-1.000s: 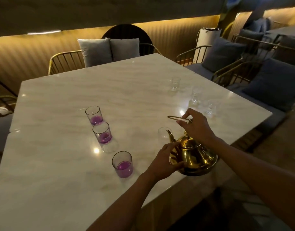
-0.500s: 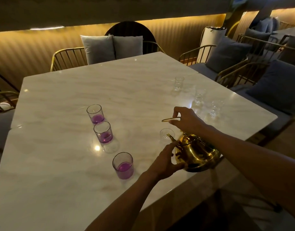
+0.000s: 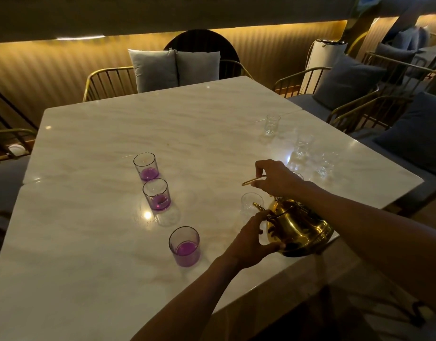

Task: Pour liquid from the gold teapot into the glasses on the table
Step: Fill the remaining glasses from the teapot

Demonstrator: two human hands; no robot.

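Note:
The gold teapot (image 3: 299, 230) hangs tilted over the near right edge of the marble table (image 3: 101, 279), its spout at the rim of a small clear glass (image 3: 251, 204). My right hand (image 3: 277, 179) grips the teapot's thin gold handle from above. My left hand (image 3: 252, 241) holds the pot's belly on its left side, fingers curled against it. Three tumblers with purple liquid stand in a row to the left: the far tumbler (image 3: 146, 166), the middle tumbler (image 3: 157, 194) and the near tumbler (image 3: 185, 246).
Three small clear glasses stand at the table's right: one far glass (image 3: 271, 124), one middle glass (image 3: 303, 146), one near the edge (image 3: 324, 164). Gold-framed chairs with grey cushions (image 3: 173, 67) ring the table. Blue-cushioned chairs (image 3: 413, 134) sit close on the right.
The teapot has been lifted slightly and tipped further toward the small clear glass, spout now at its rim. Both hands kept their grips.

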